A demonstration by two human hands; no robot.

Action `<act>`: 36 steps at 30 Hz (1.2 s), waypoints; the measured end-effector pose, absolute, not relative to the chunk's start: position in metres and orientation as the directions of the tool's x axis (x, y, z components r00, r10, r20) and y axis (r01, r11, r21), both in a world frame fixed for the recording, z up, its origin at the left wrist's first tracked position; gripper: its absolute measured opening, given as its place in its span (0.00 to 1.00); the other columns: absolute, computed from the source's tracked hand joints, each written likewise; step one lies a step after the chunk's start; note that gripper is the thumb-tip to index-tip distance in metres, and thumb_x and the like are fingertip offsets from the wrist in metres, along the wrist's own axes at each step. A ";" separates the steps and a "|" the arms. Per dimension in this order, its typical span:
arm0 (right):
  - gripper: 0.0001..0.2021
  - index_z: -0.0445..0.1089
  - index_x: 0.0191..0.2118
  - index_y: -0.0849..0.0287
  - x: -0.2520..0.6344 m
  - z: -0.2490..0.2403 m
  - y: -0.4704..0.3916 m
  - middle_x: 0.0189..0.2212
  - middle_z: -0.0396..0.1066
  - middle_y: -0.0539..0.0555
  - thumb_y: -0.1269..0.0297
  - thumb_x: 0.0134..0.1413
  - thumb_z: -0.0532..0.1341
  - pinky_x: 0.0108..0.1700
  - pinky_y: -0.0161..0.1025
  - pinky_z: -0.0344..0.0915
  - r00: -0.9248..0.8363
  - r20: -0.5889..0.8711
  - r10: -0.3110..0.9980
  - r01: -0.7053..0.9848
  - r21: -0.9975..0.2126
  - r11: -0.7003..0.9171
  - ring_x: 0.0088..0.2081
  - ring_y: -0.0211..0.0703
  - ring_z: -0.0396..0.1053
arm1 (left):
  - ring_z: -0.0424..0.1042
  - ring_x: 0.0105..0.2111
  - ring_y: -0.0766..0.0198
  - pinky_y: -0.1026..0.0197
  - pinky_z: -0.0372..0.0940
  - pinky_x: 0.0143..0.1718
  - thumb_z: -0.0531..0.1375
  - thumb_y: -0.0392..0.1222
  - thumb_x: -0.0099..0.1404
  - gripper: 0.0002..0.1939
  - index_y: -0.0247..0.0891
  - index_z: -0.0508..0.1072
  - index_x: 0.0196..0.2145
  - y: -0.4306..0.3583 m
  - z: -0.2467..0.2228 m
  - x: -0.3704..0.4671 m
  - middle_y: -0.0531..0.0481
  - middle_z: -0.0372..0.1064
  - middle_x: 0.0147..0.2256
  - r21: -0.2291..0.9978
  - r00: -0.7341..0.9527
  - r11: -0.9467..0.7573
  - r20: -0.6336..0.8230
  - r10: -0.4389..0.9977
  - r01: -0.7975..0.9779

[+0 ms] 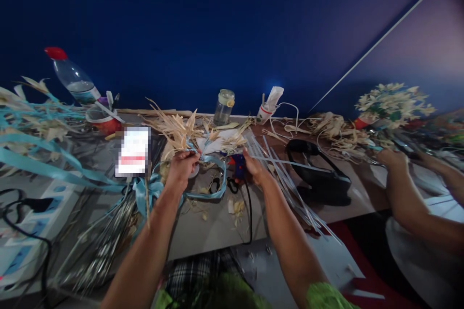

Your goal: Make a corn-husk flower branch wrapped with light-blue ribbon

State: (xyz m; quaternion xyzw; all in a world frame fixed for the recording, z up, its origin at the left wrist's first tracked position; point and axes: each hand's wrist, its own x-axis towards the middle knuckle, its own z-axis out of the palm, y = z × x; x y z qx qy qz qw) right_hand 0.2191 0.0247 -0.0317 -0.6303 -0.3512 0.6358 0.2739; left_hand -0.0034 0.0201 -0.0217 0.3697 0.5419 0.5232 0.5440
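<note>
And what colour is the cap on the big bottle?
The bottle's cap is red; the head view shows it.

You have two bottles, one large with a red cap (75, 77) and one small with a pale lid (222, 110). You can count two cups, one red (108, 126) and one white (263, 115), plus one phone (134, 151), one blue glue gun (238, 165), one white power strip (42, 218) and one black handled device (328, 187). The clear strips (292, 194) and dried husks (331, 127) overlap too much for you to count.
</note>
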 end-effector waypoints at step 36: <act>0.08 0.67 0.23 0.61 0.151 -0.017 0.026 0.21 0.67 0.47 0.61 0.41 0.59 0.33 0.33 0.60 -0.133 -0.032 0.991 0.390 -0.921 0.023 0.26 0.35 0.62 | 0.55 0.18 0.70 0.66 0.48 0.21 0.61 0.41 0.44 0.06 0.36 0.69 0.18 0.011 -0.016 0.011 0.56 0.56 0.14 0.947 -0.024 0.272 -0.280 0.960 -0.172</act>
